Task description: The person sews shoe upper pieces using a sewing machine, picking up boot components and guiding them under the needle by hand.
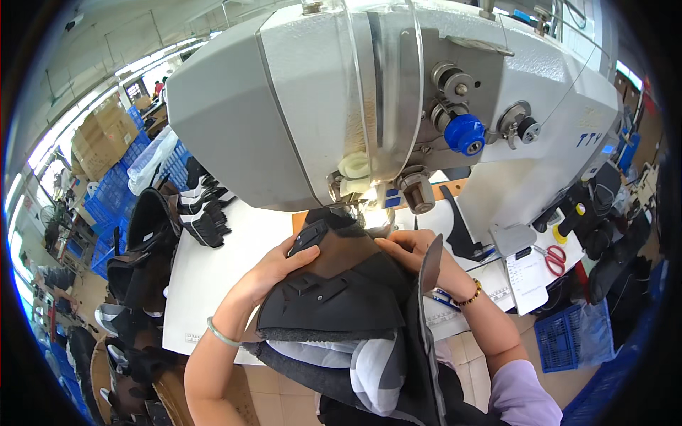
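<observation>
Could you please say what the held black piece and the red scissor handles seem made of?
Black piece: perhaps synthetic leather or coated fabric, judging by its smooth, matte face. Red scissor handles: probably smooth plastic, given their even, bright colour.

Sewing machine: top cut off. Below it: left hand, fingers mostly hidden by black workpiece; right hand partly covered by flap. Left of it: distant person, detail indiscernible.
</observation>
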`<state>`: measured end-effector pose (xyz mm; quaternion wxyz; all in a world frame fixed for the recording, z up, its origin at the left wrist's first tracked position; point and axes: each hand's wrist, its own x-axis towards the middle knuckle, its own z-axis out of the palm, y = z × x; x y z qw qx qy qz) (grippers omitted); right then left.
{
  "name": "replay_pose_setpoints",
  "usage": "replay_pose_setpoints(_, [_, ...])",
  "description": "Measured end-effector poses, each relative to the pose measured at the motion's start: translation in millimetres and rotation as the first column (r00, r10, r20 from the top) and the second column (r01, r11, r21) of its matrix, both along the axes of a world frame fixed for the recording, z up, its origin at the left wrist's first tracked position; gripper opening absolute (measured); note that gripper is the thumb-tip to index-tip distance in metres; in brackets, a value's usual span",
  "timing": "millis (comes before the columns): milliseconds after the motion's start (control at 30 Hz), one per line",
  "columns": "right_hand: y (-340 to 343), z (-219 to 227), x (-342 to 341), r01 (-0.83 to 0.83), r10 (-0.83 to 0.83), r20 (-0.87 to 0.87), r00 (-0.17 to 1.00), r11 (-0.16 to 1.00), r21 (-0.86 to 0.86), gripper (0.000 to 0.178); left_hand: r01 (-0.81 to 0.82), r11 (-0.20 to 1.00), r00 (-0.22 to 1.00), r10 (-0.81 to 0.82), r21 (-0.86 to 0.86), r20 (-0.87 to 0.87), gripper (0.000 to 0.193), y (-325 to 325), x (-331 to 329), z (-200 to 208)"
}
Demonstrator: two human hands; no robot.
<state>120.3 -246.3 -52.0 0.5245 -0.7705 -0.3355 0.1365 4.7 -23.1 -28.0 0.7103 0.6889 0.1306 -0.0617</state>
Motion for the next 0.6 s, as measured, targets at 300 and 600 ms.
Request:
replay_pose_setpoints(300, [-7.1,8.0,23.6,-0.102,0.102,0.000,0.995,0.992,0.079,0.029,-0.076,0.989,0.995,0.083,-0.127,0.058,0.061,-13.9,-9.5,-9.8])
replay_pose_setpoints(600, [-1.7,30.5,45.4,-0.167,0.165,-0.064,0.984,0.985,-0.040,0.043,-0.059,0.640,0.823,-0.402,0.766,0.400,0.072,-49.0,-46.8,61.7])
